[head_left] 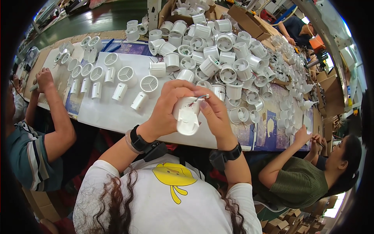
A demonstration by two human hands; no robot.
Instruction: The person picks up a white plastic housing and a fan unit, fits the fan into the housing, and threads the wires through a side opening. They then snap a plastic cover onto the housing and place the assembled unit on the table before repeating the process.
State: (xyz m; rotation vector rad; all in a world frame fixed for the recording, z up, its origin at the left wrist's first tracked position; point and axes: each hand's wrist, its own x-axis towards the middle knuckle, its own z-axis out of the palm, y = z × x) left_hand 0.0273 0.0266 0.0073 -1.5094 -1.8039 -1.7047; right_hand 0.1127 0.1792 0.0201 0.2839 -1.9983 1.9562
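Both hands hold a white plastic housing [187,121] in front of my chest, above the table's near edge. It has a rounded, hollow lower end that faces me. My left hand [165,111] wraps around its left side, fingers closed over the top. On the other side, my right hand [218,119] is closed against its upper right, the thumb by thin coloured wires [198,99] that end in a small white connector. What the right fingertips press on behind the wires is partly hidden. Finished-looking white units with round slatted grilles [149,83] lie to the left.
A large heap of white cylindrical fan parts [226,58] covers the table's middle and right. Blue-handled tools [113,47] lie at the back left. Cardboard boxes [245,21] stand behind the heap. One person [39,144] works at left, another [296,171] at right, one farther back.
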